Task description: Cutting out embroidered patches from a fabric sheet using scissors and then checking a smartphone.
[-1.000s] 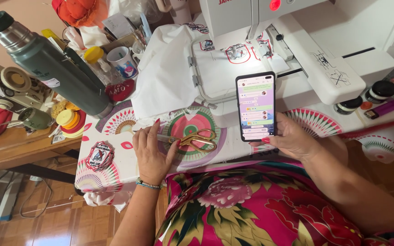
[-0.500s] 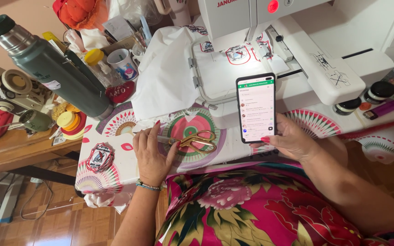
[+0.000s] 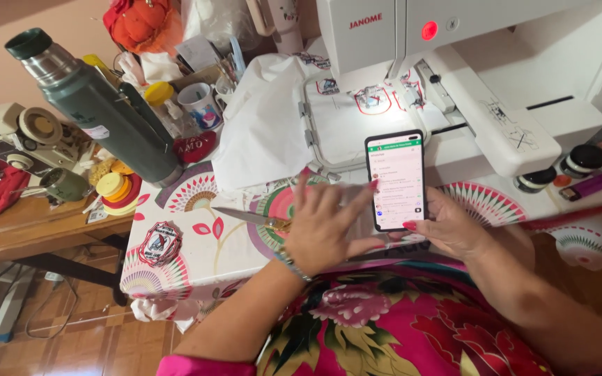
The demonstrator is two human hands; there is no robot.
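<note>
The right hand (image 3: 454,226) grips the phone (image 3: 396,179) upright, just in front of the sewing machine (image 3: 496,132). The left hand (image 3: 325,223) has lifted off the scissors (image 3: 252,217) on the table (image 3: 175,244) and now reaches toward the phone, fingers (image 3: 357,202) spread loose, one fingertip touching the screen's left edge.

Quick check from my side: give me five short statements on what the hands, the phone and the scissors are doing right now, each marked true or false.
1. The right hand holds the phone upright. True.
2. The phone's screen is dark. False: it is lit, showing a list.
3. The left hand reaches across toward the phone, a fingertip at its left edge. True.
4. The scissors are gripped in the left hand. False: they lie on the patterned tablecloth, partly hidden behind that hand.
5. The green flask lies flat on the floor. False: it stands on the table's left side.
</note>
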